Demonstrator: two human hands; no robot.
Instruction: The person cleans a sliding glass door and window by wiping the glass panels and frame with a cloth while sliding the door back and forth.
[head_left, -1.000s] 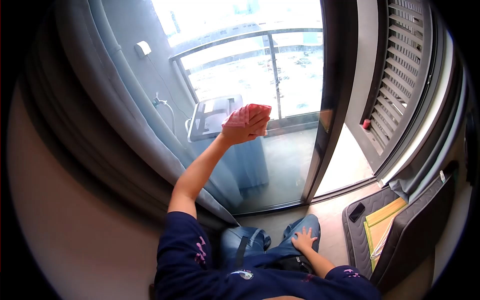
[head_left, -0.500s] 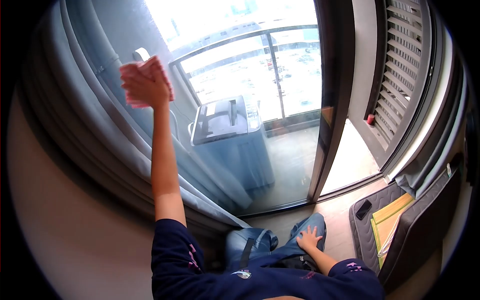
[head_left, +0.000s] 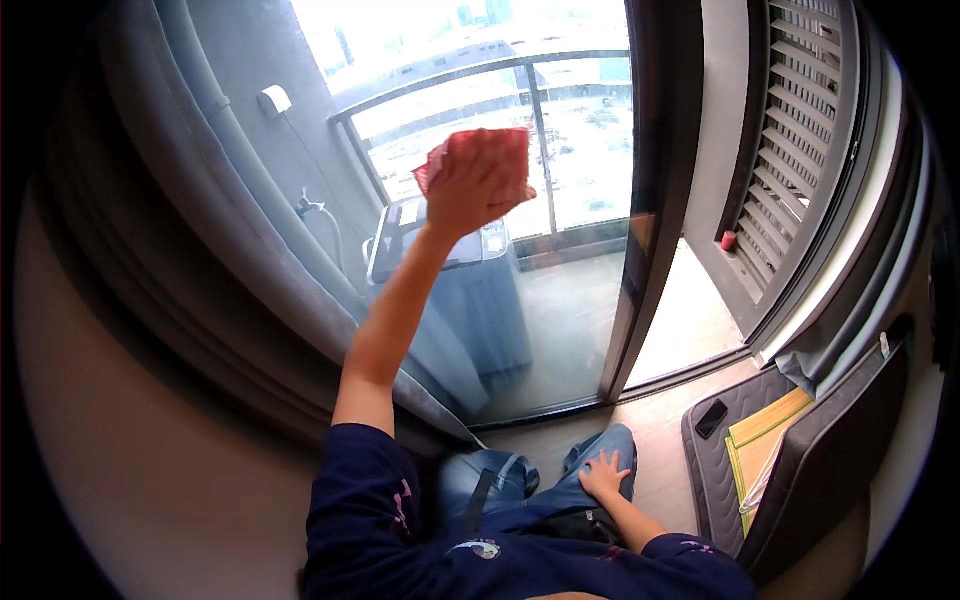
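My left hand (head_left: 475, 185) is raised at arm's length and presses a red-and-white checked cloth (head_left: 515, 150) flat against the glass door (head_left: 575, 330). The cloth lies under my palm and fingers, with its edges showing around them. Down at the right, my right hand (head_left: 605, 477) rests on the knee of my jeans (head_left: 610, 447), fingers spread and holding nothing.
Behind the glass stand a washing machine (head_left: 470, 310) and a balcony railing (head_left: 535, 130). Grey curtains (head_left: 270, 220) hang at the left. A dark door frame (head_left: 660, 200) rises on the right. A folded mattress (head_left: 700, 480) on the floor bears a phone (head_left: 711, 419).
My left hand has slid the cloth to the right across the glass, from near the curtain to in front of the railing. My right hand stays on my knee. The view has shifted slightly.
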